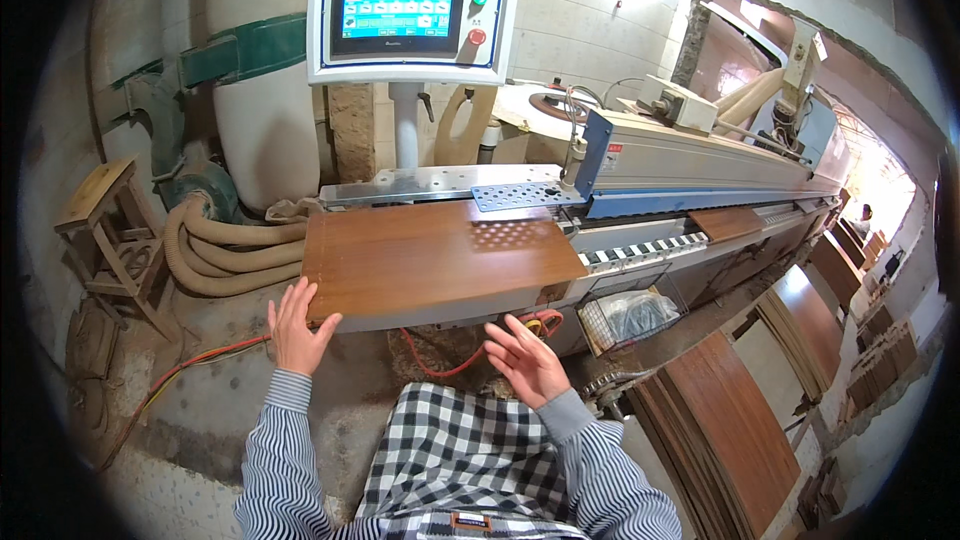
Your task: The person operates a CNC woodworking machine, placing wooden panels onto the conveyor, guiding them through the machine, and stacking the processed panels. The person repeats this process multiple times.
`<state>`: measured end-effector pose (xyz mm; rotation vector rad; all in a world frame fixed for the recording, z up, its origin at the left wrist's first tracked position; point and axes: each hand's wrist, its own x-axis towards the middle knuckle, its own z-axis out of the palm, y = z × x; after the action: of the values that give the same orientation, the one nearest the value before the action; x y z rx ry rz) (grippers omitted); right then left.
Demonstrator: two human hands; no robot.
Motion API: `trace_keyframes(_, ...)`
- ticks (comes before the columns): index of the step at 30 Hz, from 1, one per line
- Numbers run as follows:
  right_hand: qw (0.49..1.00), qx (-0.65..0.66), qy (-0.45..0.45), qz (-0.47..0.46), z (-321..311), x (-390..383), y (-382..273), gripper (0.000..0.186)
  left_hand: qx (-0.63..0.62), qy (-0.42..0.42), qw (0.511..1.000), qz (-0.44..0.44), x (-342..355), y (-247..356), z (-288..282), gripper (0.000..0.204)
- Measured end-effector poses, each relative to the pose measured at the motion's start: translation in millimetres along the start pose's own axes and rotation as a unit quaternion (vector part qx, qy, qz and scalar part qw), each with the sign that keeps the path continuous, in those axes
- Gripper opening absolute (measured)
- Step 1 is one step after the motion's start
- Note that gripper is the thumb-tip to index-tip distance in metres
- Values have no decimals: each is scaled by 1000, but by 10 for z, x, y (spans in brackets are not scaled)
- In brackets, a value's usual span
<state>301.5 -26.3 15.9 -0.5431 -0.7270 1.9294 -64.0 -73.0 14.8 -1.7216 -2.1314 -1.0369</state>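
Facing a long machine [700, 162] with a brown board [430, 265] lying flat at its left end, below a screen [398, 12]. Holding the left hand [296, 333] open at the board's near left corner, the right hand [530, 367] open and empty near its front edge.

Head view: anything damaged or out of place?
The wall opening at upper right has a ragged edge, like broken masonry. A red hose or cable trails loose at lower left, possible trip hazard. Brown panel: no obvious damage.
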Motion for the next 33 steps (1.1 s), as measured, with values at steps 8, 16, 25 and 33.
trace_keyframes(8, 831, -516, 209, -5, -1184, -1351, 434, 27, -2, -23, 999, -22, 206, 41, 73, 62)
trace_keyframes(16, 616, -740, 189, -193, -1229, -1659, 760, 15, -77, -1, 997, -32, 167, -85, 80, 55)
trace_keyframes(25, 622, -736, 177, -198, -1271, -1660, 750, 17, -150, -1, 988, -42, 135, -205, 39, 44)
trace_keyframes(33, 617, -744, 180, -183, -1258, -1660, 738, 17, -141, -7, 989, -37, 167, -153, -26, 42)
